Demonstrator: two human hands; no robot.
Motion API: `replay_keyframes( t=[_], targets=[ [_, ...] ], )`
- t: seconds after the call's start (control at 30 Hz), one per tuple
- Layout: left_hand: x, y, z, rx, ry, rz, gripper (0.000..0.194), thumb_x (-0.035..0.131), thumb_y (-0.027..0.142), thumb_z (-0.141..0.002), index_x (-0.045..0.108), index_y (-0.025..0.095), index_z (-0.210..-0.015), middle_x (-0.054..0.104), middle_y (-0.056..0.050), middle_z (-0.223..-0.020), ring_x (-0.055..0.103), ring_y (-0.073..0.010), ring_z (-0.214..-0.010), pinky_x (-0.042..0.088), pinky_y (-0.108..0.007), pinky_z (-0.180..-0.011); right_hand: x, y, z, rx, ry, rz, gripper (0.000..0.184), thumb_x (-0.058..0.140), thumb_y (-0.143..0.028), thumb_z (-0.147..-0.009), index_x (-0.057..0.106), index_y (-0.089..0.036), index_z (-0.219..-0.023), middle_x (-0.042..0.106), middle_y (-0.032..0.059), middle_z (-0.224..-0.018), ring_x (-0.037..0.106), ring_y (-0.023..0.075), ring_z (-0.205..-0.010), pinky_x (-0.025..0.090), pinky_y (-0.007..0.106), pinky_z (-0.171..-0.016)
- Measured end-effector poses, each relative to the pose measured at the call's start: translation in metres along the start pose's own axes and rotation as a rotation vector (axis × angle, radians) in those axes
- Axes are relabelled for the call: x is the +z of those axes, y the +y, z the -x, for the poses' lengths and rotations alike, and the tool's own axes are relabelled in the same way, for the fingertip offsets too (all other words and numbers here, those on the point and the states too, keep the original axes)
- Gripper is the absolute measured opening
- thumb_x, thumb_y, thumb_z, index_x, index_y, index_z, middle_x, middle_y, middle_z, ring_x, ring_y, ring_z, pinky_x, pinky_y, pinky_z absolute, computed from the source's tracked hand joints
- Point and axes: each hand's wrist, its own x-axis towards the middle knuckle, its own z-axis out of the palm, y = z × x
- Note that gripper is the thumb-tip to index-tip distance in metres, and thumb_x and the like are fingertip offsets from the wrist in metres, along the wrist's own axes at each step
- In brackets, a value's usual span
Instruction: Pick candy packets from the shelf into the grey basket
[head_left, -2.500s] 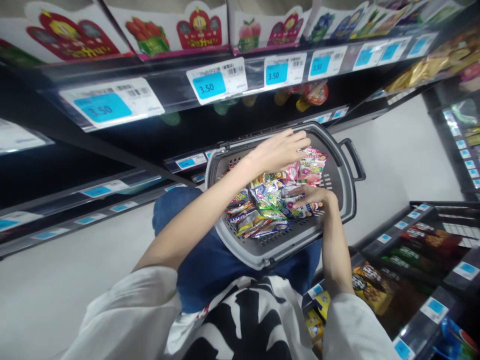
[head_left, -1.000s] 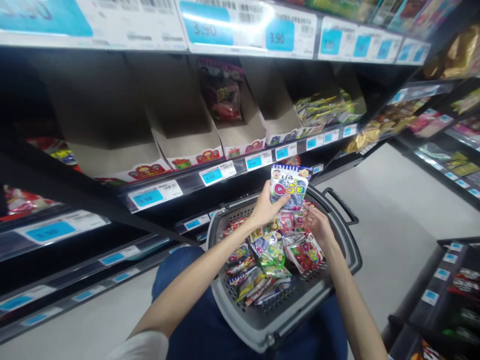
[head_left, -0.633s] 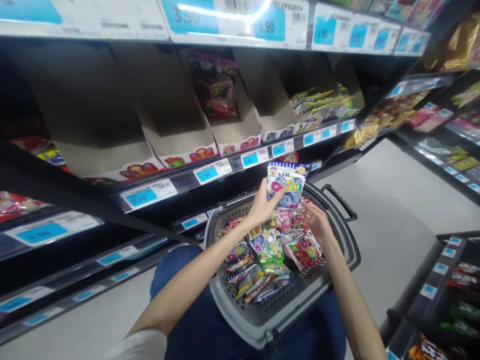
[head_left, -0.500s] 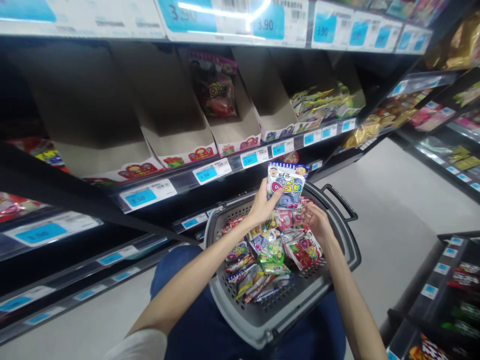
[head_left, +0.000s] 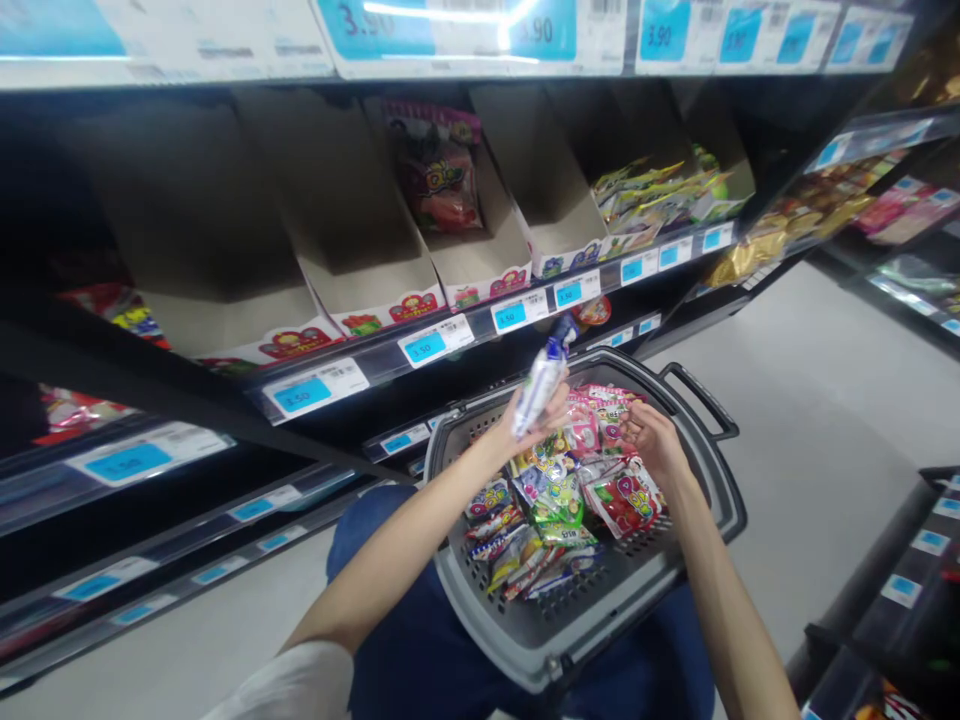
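My left hand (head_left: 541, 415) is closed round a small bag of gummy candy (head_left: 541, 388), blue-topped and white, lifted over the far side of the basket. The bag is turned nearly edge-on, so its printed front hardly shows. My right hand (head_left: 651, 438) hovers over the basket's right part with fingers curled, close to a pink candy bag (head_left: 609, 408); whether anything sits in those fingers is hidden. Below it lies a red gummy bag (head_left: 624, 498). The grey shopping basket (head_left: 480, 628) rests by my knees and holds several colourful candy bags, among them a green one (head_left: 559, 505).
Ahead runs a shelf with open cardboard display boxes (head_left: 375, 285). One holds a pink gummy bag (head_left: 439, 170); another holds several yellow bags (head_left: 645, 195). Price tags (head_left: 433, 342) line the shelf edge. The basket handle (head_left: 705, 400) sticks out right, over pale floor (head_left: 810, 370).
A blueberry gummy bag has come up in my left hand; its front, facing me half a second ago, has since turned edge-on. My right hand stays curled over the basket.
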Motion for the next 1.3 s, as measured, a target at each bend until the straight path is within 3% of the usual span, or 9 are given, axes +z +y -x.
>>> replay_keyframes(
  t=[0.1,0.2,0.57,0.77,0.97,1.03,1.1,1.23,1.3],
  targets=[
    [-0.004,0.006,0.011,-0.007,-0.083,0.141,0.021,0.047,0.026,-0.103,0.046,0.021,-0.083,0.025,0.012,-0.048,0.005,-0.0026,-0.030,0.016,-0.020,-0.039,0.001,0.000,0.000,0.014,0.005,-0.012,0.042,0.093,-0.043,-0.063,0.068,-0.021,-0.090,0.069,0.0006,-0.083,0.063,0.0113,-0.067,0.052,0.020,-0.053],
    [-0.010,0.008,0.011,0.021,-0.070,0.242,0.024,0.044,0.022,-0.104,0.041,0.021,-0.081,0.018,0.012,-0.048,-0.003,-0.0022,-0.032,0.010,-0.021,-0.039,0.001,0.000,0.000,0.022,0.006,-0.013,0.042,0.093,-0.042,-0.061,0.069,-0.021,-0.088,0.069,0.0009,-0.082,0.063,0.0120,-0.066,0.054,0.021,-0.055],
    [-0.016,0.006,0.006,-0.013,-0.097,0.285,0.026,0.038,0.022,-0.105,0.035,0.022,-0.079,0.020,0.011,-0.048,-0.001,-0.0025,-0.032,0.012,-0.021,-0.040,0.002,0.000,0.001,0.023,-0.001,-0.017,0.041,0.094,-0.042,-0.062,0.071,-0.021,-0.088,0.069,0.0009,-0.082,0.064,0.0116,-0.068,0.053,0.020,-0.056],
    [-0.004,0.017,0.012,-0.082,-0.138,0.199,0.026,0.035,0.020,-0.105,0.041,0.020,-0.079,0.021,0.011,-0.050,0.003,-0.0022,-0.031,0.014,-0.020,-0.039,0.001,0.001,0.000,0.014,-0.008,-0.020,0.040,0.094,-0.042,-0.062,0.073,-0.021,-0.088,0.070,0.0019,-0.083,0.063,0.0121,-0.069,0.052,0.020,-0.056],
    [0.003,0.004,-0.003,-0.099,0.009,-0.124,0.027,0.037,0.025,-0.104,0.052,0.018,-0.082,0.046,0.005,-0.058,0.024,-0.0045,-0.037,0.022,-0.021,-0.045,-0.002,0.001,-0.003,0.010,-0.010,-0.017,0.042,0.095,-0.045,-0.061,0.072,-0.022,-0.089,0.070,0.0018,-0.084,0.063,0.0122,-0.069,0.053,0.021,-0.058],
    [0.000,-0.007,-0.012,0.029,0.132,-0.312,0.025,0.044,0.030,-0.103,0.056,0.017,-0.086,0.055,0.002,-0.068,0.044,-0.0075,-0.051,0.036,-0.021,-0.057,-0.003,-0.001,-0.003,0.007,-0.036,-0.012,0.043,0.091,-0.052,-0.065,0.071,-0.023,-0.090,0.070,0.0023,-0.086,0.063,0.0124,-0.069,0.051,0.021,-0.057],
    [-0.004,-0.016,-0.018,0.205,0.229,-0.698,0.028,0.045,0.035,-0.104,0.057,0.018,-0.084,0.060,0.000,-0.077,0.056,-0.0126,-0.071,0.043,-0.024,-0.073,-0.004,-0.003,-0.002,0.006,-0.078,-0.002,0.048,0.081,-0.067,-0.073,0.069,-0.024,-0.089,0.068,0.0029,-0.084,0.062,0.0130,-0.066,0.050,0.023,-0.055],
    [-0.010,-0.026,-0.011,0.341,0.055,-1.521,0.029,0.041,0.041,-0.105,0.062,0.022,-0.098,0.063,-0.002,-0.076,0.062,-0.0197,-0.075,0.045,-0.030,-0.079,-0.006,-0.003,0.000,-0.004,-0.173,0.082,0.071,0.048,-0.092,-0.081,0.068,-0.027,-0.098,0.064,0.0023,-0.075,0.055,0.0150,-0.052,0.051,0.032,-0.052],
    [-0.011,-0.029,-0.006,0.370,-0.097,-1.777,0.029,0.040,0.041,-0.106,0.063,0.023,-0.109,0.065,-0.003,-0.073,0.065,-0.0222,-0.071,0.046,-0.031,-0.074,-0.007,0.000,0.001,-0.027,-0.204,0.176,0.066,0.059,-0.089,-0.077,0.068,-0.027,-0.100,0.064,0.0007,-0.073,0.053,0.0148,-0.049,0.050,0.032,-0.050]
  ],
)
